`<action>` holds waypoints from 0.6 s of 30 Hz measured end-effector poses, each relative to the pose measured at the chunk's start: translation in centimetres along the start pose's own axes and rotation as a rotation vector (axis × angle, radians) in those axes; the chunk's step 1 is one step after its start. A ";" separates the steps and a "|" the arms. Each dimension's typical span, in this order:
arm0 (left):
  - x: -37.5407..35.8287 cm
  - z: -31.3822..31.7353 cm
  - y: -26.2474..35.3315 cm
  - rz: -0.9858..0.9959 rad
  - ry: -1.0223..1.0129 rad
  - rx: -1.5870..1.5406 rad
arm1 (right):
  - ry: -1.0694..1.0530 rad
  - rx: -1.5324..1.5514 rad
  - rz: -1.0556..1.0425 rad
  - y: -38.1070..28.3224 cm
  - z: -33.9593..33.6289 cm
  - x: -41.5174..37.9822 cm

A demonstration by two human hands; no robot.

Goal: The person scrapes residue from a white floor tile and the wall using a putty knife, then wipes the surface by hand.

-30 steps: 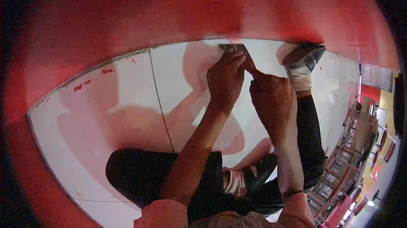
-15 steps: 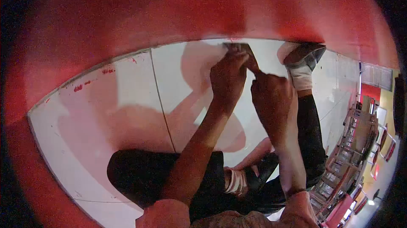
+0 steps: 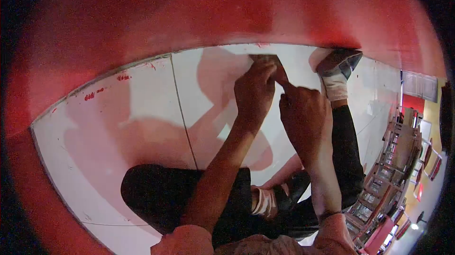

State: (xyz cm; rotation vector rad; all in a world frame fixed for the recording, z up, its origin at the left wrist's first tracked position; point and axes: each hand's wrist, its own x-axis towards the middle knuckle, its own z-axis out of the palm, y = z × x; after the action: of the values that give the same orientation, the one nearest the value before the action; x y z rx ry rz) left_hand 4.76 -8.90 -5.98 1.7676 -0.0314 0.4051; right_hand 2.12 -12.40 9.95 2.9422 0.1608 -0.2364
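Observation:
A flat, dark scraper (image 3: 280, 71) with a wide, straight front edge lies low over the white tile floor, a little short of the foot of the red wall (image 3: 227, 8). My right hand (image 3: 305, 115) is closed round its handle, which the fingers mostly hide. Closed fingers of my left hand (image 3: 256, 89) grip and press on the blade part, covering much of it. Small red paint marks (image 3: 260, 45) show on the floor edge just beyond the blade. More red spots (image 3: 124, 77) dot the tile to the left along the wall.
My legs are folded on the floor, with one shoe (image 3: 339, 63) near the wall at right. A dark joint (image 3: 180, 108) crosses the tiles (image 3: 156, 89). Stacked wooden furniture, perhaps benches or chairs (image 3: 388, 160), stands far right.
The scraper's front edge has drawn back slightly from the wall toward me, uncovering the red marks at the floor edge. Both hands keep their hold.

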 end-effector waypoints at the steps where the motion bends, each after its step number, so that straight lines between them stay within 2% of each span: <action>1: -0.1 -0.5 0.1 0.050 0.015 0.021 | 0.012 -0.001 -0.010 0.0 0.4 0.0; 2: -0.1 -0.9 0.1 0.095 0.034 0.048 | 0.023 -0.002 -0.020 -0.1 0.5 0.1; 3: 0.4 -0.8 -0.1 -0.036 0.025 0.051 | 0.026 0.057 -0.016 -0.2 1.0 0.8; 4: 1.1 -0.8 -0.7 0.025 0.081 -0.007 | 0.012 0.062 -0.003 0.0 1.1 0.7; 6: 0.8 -0.9 -0.2 -0.029 0.078 -0.006 | -0.016 0.071 0.025 -0.5 0.3 1.0; 9: -0.5 -0.6 -0.5 0.029 0.093 0.121 | 0.034 0.064 0.000 -1.2 -0.4 0.3; 12: 0.4 -0.2 -1.3 0.023 0.138 -0.017 | 0.021 0.118 0.008 -1.2 -0.4 0.4; 16: -0.9 -0.5 -0.7 0.033 0.074 0.083 | -0.033 0.153 0.037 -1.0 -0.4 0.4; 18: -0.1 -0.5 -1.0 -0.027 0.082 0.054 | -0.052 0.104 0.034 -0.9 -0.3 0.8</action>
State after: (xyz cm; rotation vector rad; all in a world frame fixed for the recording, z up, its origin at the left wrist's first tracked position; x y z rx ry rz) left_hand 4.82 -8.19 -6.84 1.8008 0.0616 0.4626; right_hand 2.84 -11.36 9.94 3.0357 0.0941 -0.3260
